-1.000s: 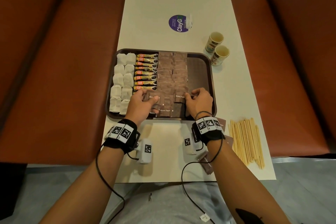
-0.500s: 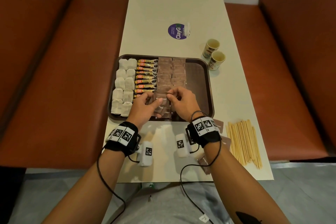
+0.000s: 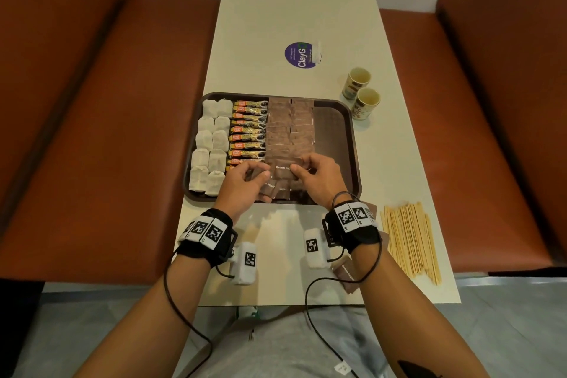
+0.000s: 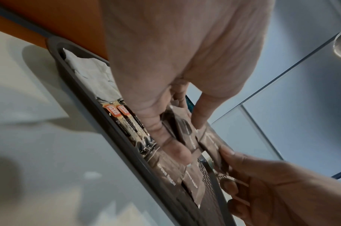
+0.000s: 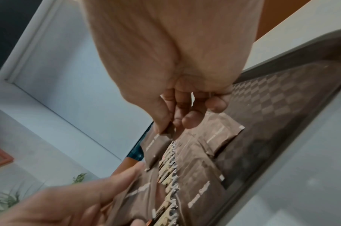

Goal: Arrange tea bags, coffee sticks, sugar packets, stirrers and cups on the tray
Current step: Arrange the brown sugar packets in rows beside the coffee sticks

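A dark brown tray [image 3: 353,144] holds white tea bags [image 3: 211,144] on the left, coffee sticks [image 3: 248,132] beside them and two columns of brown sugar packets [image 3: 290,129] in the middle. Both hands hover over its near edge. My left hand [image 3: 260,174] grips a small bunch of sugar packets [image 4: 187,134]. My right hand [image 3: 296,167] pinches one "Brown Sugar" packet [image 3: 282,170] by its edge, right next to the left hand's bunch. More packets [image 5: 219,134] lie loose on the tray below. Two paper cups [image 3: 357,81] and wooden stirrers [image 3: 409,242] lie off the tray.
The cups stand on the table right of the tray's far corner. The stirrers lie in a pile at the near right edge. A few sugar packets [image 3: 346,273] lie under my right forearm. A purple sticker [image 3: 302,54] sits beyond the tray. Orange benches flank the table.
My hands left the packets at the tray's near edge and came together. The right hand moved left and now pinches one packet beside the left hand's bunch.
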`<control>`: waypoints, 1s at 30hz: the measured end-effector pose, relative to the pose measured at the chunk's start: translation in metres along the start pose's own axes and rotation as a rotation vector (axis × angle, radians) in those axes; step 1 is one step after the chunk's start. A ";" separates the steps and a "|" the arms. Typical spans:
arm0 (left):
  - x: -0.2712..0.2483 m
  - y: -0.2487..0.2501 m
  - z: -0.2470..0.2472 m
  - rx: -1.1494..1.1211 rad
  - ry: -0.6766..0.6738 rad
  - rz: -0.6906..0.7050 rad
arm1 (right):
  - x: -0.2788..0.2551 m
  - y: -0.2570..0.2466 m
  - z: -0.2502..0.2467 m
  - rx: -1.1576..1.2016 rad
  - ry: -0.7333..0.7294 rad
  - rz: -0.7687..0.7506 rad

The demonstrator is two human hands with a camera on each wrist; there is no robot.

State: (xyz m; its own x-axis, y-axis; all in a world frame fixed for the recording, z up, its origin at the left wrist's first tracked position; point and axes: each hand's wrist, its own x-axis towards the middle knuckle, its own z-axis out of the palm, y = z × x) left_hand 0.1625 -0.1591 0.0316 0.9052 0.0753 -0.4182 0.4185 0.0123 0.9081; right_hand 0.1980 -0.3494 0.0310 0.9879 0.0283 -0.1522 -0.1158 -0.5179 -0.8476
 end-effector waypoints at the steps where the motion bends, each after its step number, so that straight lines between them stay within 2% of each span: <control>1: 0.001 -0.001 -0.001 0.002 0.006 -0.010 | 0.001 0.004 -0.003 -0.010 0.017 0.024; 11: 0.015 -0.012 0.000 0.001 0.022 -0.030 | 0.019 0.047 -0.012 -0.183 0.107 0.201; 19: 0.020 -0.015 0.001 -0.006 0.033 -0.044 | 0.028 0.049 -0.008 -0.211 0.083 0.232; 30: 0.020 -0.010 0.000 -0.007 0.027 -0.032 | 0.028 0.044 -0.003 -0.176 0.152 0.299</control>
State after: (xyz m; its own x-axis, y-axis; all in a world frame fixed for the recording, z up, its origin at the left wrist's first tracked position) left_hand 0.1762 -0.1574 0.0142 0.8890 0.1017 -0.4464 0.4466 0.0223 0.8945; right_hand 0.2206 -0.3742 -0.0094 0.9188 -0.2663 -0.2912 -0.3946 -0.6238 -0.6746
